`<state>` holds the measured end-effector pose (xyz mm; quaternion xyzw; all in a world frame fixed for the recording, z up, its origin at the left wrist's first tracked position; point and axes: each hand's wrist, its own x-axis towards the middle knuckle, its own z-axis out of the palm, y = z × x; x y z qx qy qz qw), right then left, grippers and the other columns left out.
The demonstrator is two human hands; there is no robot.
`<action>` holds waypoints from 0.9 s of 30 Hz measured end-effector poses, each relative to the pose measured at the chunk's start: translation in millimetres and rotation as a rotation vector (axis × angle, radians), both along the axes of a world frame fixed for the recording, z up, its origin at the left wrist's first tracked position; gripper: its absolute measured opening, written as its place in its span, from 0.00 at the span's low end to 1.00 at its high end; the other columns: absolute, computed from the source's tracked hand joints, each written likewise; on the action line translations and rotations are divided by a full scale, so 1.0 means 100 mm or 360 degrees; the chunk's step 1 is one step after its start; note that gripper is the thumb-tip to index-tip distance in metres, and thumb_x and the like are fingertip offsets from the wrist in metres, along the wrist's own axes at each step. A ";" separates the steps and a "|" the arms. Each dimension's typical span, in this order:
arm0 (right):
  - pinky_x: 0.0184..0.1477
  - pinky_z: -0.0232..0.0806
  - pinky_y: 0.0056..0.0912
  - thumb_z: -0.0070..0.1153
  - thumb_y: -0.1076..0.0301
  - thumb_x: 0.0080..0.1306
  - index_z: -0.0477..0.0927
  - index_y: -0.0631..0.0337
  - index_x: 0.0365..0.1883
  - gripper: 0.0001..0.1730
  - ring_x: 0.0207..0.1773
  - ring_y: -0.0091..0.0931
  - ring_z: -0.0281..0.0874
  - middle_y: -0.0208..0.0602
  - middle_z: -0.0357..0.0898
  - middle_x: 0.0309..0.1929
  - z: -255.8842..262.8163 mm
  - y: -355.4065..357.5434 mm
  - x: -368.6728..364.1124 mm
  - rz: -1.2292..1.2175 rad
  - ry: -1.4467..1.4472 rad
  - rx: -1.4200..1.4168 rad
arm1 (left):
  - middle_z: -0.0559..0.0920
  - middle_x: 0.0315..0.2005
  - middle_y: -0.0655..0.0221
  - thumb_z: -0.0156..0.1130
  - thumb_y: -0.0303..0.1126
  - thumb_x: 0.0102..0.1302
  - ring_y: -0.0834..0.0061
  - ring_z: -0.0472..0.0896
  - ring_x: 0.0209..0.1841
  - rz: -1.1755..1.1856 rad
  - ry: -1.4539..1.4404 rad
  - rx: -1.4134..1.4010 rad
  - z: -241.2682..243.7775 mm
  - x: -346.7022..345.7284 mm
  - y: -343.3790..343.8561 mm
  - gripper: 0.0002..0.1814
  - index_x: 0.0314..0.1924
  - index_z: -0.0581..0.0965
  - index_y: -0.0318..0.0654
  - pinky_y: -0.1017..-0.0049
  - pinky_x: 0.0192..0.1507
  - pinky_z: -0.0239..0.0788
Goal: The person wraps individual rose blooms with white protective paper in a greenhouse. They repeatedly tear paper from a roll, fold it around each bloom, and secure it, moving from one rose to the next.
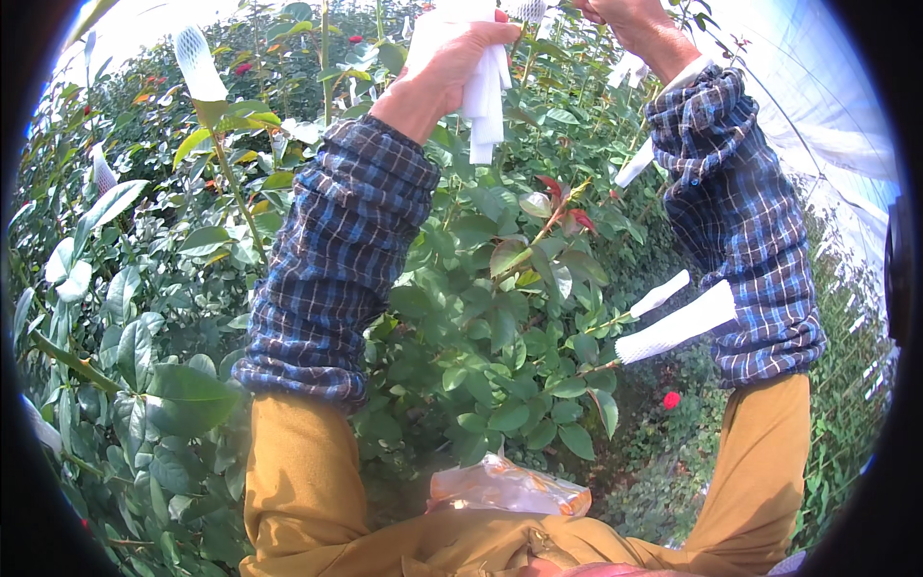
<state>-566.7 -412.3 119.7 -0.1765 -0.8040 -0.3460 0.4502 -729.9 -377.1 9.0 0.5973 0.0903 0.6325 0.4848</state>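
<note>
My left hand (436, 79), at the top middle, grips a bunch of white foam net sleeves (484, 108) that hang below its fingers. Just right of its thumb, a white net sleeve (528, 10) covers the top of a stem, partly cut off by the picture's edge. My right hand (642, 29) is raised at the top right, its fingers curled at the upper rim. Whether those fingers hold anything is hidden. Below it, more white net sleeves (674, 322) cover the tips of rose stems. Red young leaves (555, 189) grow on a shoot between my forearms.
Dense rose bushes (173, 404) with thorny stems surround me. Another net-covered stem tip (198, 65) stands at the upper left. A clear plastic bag (505, 487) with orange print is at my waist. A red rose (671, 400) grows low right, and white sheeting (829, 130) hangs beyond.
</note>
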 end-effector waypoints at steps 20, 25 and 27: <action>0.17 0.54 0.23 0.52 0.66 0.68 0.78 0.61 0.24 0.14 0.15 0.15 0.63 0.24 0.70 0.15 -0.15 -0.18 -0.01 0.0421 0.0832 -0.0593 | 0.82 0.34 0.70 0.67 0.29 0.58 0.78 0.78 0.27 -0.0030 -0.0180 -0.0078 -0.05 0.08 0.08 0.12 0.41 0.76 0.43 0.79 0.25 0.72; 0.14 0.51 0.20 0.50 0.67 0.70 0.76 0.55 0.23 0.13 0.13 0.16 0.61 0.21 0.67 0.14 -0.15 -0.30 0.09 0.0657 0.1127 -0.0947 | 0.82 0.35 0.66 0.66 0.28 0.60 0.77 0.80 0.27 0.0084 -0.0411 0.0148 -0.01 0.08 0.03 0.13 0.44 0.75 0.40 0.78 0.26 0.74; 0.15 0.52 0.19 0.50 0.66 0.70 0.76 0.54 0.25 0.13 0.13 0.15 0.62 0.21 0.68 0.15 -0.21 -0.29 0.13 0.0632 0.1083 -0.1021 | 0.81 0.32 0.69 0.65 0.28 0.61 0.78 0.80 0.27 -0.0201 -0.0342 0.0161 0.03 0.07 0.00 0.12 0.44 0.76 0.39 0.79 0.26 0.74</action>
